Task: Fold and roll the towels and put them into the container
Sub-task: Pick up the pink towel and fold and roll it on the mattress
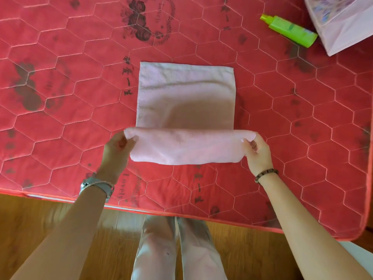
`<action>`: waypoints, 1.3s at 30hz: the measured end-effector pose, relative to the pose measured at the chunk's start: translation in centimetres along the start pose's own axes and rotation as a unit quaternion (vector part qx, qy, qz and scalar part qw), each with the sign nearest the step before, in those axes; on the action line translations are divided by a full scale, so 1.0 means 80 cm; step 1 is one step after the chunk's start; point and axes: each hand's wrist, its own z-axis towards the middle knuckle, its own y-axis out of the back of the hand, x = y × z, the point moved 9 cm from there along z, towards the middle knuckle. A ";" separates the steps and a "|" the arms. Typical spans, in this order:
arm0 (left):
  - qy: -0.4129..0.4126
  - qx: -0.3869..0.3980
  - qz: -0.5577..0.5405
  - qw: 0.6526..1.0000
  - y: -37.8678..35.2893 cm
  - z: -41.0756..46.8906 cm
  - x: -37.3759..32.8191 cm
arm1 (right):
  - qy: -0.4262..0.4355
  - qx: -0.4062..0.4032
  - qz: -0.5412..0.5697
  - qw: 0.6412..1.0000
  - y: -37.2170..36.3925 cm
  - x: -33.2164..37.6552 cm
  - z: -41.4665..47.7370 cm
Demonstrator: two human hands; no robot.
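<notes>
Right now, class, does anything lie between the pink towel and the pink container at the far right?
Yes. The green bottle lies on its side on the red quilt, just left of the container, beside the direct line from the towel that both hands are rolling.

Both forearms are bare — no sleeves reach into view. The left hand (118,147) carries a wristwatch (96,185) with a silver-grey metal case and band, sitting just behind the wrist. The right hand (257,153) carries a bracelet (266,174) of dark brown round beads, single strand. The trousers (177,249) are pale pink, loose-legged, lightly creased — one small dark speck shows on the left leg.
</notes>
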 end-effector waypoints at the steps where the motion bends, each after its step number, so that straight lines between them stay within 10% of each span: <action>1: -0.003 0.002 -0.014 1.000 -0.002 0.012 -0.008 | -0.001 -0.007 -0.001 1.000 0.001 0.004 0.015; 39: -0.013 -0.118 0.065 0.991 -0.052 0.275 -0.049 | -0.022 -0.130 -0.071 0.989 -0.046 0.015 0.278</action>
